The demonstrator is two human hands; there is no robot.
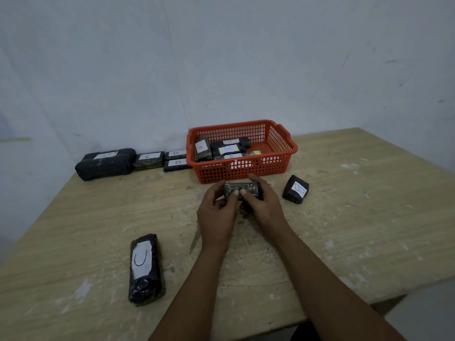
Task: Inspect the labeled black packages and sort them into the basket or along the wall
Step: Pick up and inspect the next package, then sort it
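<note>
Fingers of the left hand (216, 212) and right hand (262, 205) curl round a small black wrapped package (242, 188), thumbs pinching its near face, just in front of the orange plastic mesh basket (283, 146), which holds several labelled black packages (203, 148).

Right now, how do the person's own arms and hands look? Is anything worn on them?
Both forearms are bare up to the frame's lower edge: no sleeves are visible. The left hand and the right hand wear no gloves, and I see no watch, ring or bracelet. The nails that show are short and unpainted. No markings are visible.
</note>
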